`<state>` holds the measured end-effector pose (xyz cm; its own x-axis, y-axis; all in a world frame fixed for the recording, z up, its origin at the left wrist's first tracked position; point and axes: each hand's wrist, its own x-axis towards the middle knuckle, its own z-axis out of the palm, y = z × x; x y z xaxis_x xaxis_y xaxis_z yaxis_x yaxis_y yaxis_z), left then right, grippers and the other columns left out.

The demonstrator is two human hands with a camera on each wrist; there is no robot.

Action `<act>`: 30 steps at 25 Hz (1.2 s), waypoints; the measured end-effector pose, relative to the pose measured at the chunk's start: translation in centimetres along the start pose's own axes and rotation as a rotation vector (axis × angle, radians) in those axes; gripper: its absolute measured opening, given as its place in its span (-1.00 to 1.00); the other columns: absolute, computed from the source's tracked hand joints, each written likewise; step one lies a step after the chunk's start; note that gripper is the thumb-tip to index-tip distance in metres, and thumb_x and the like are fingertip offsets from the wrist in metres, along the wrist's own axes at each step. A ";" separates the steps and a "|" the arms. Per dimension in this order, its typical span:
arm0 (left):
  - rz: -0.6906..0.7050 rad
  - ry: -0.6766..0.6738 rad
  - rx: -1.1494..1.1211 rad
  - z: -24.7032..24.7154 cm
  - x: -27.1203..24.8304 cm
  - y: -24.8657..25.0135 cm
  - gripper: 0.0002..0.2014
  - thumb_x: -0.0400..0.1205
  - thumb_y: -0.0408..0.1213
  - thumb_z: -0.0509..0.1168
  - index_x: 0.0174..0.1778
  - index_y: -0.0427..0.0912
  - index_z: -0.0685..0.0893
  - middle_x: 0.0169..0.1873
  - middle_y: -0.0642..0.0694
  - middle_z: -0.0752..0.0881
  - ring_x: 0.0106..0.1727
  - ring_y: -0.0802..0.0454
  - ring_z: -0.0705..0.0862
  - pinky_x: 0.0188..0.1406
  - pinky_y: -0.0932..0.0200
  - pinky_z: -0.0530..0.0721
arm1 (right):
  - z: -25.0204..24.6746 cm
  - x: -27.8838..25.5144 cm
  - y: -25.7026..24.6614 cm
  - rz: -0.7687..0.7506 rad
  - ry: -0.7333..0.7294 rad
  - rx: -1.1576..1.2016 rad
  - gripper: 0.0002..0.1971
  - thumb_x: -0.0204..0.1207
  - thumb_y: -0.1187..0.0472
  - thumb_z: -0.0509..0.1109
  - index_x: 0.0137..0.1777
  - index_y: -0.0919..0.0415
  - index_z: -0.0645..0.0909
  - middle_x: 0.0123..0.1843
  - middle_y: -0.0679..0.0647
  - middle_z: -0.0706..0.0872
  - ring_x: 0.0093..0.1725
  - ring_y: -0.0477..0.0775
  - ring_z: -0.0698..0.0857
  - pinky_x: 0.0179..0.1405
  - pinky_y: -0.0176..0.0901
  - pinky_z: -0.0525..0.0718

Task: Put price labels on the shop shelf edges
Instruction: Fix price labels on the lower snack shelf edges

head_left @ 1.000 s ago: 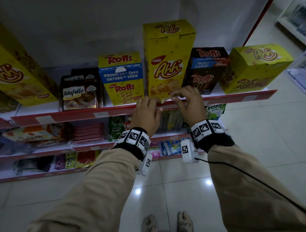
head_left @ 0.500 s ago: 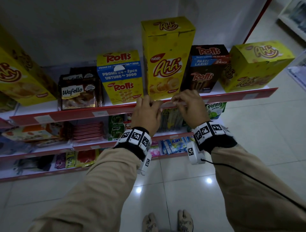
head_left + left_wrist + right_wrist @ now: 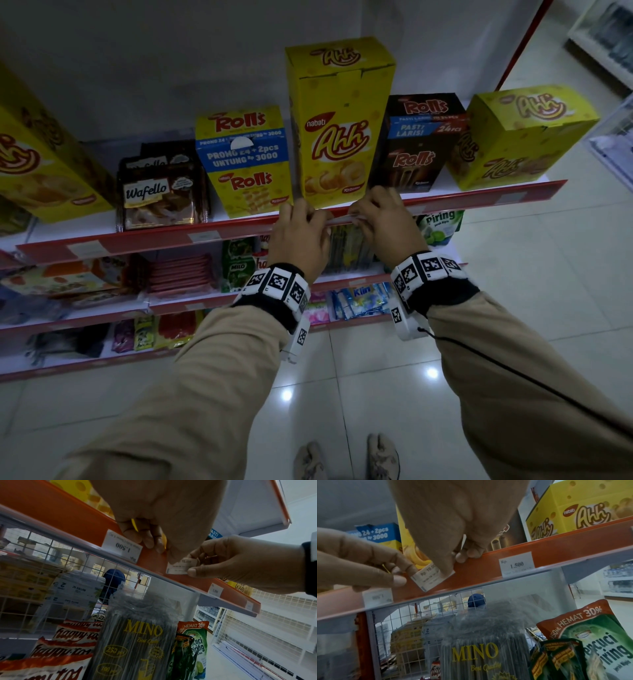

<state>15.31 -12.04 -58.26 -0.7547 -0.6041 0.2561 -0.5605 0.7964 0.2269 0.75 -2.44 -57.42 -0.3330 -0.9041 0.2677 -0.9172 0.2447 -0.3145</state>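
- Head view: left hand (image 3: 301,240) and right hand (image 3: 385,222) meet at the red shelf edge (image 3: 479,196) below the tall Ahh box (image 3: 337,126). Fingers curled over the rail; label hidden here.
- Left wrist view: price label (image 3: 180,567) — small white slip, "10.000" partly readable — lies against the rail. Right thumb and forefinger pinch its right end; left fingers curl on the rail top, thumb over the label's left corner.
- Right wrist view: label sits tilted, lower corner near the rail's clear lip (image 3: 513,579), not seated. The 1.500 label (image 3: 517,564) nearby sits square.
- Advice: level it first, tuck the bottom edge behind the lip, then slide flat — don't crease it.
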 end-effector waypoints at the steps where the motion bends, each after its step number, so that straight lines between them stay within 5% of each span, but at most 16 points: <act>1: 0.001 -0.009 0.019 0.0 0.0 0.0 -0.76 0.62 -0.18 0.22 0.16 -0.12 0.63 0.02 -0.19 0.51 0.11 -0.20 0.43 0.00 -0.06 0.53 | 0.0 -0.1 0.0 0.001 0.004 0.000 -0.84 0.51 0.36 0.37 0.05 0.37 0.66 0.06 0.34 0.60 0.14 0.37 0.52 0.02 0.09 0.52; 20: 0.032 -0.047 0.095 0.0 -0.1 0.1 -0.65 0.49 -0.30 0.27 0.22 -0.12 0.58 0.05 -0.22 0.51 0.12 -0.23 0.44 0.04 -0.09 0.56 | 0.3 -0.6 0.2 0.018 0.080 0.004 -0.85 0.55 0.36 0.35 0.06 0.37 0.69 0.02 0.35 0.65 0.07 0.41 0.56 0.00 0.16 0.58; 30: 0.006 -0.045 0.034 -0.6 -0.4 0.2 -0.62 0.47 -0.37 0.27 0.22 -0.14 0.57 0.09 -0.20 0.57 0.12 -0.23 0.47 -0.01 -0.08 0.54 | -0.2 -1.0 0.2 0.046 -0.026 -0.011 -0.73 0.56 0.36 0.26 0.22 0.28 0.63 0.16 0.30 0.58 0.21 0.34 0.46 0.00 0.17 0.58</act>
<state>15.72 -11.65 -57.76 -0.7722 -0.5982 0.2141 -0.5669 0.8008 0.1930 0.86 -1.44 -57.50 -0.3690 -0.9006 0.2297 -0.9035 0.2897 -0.3158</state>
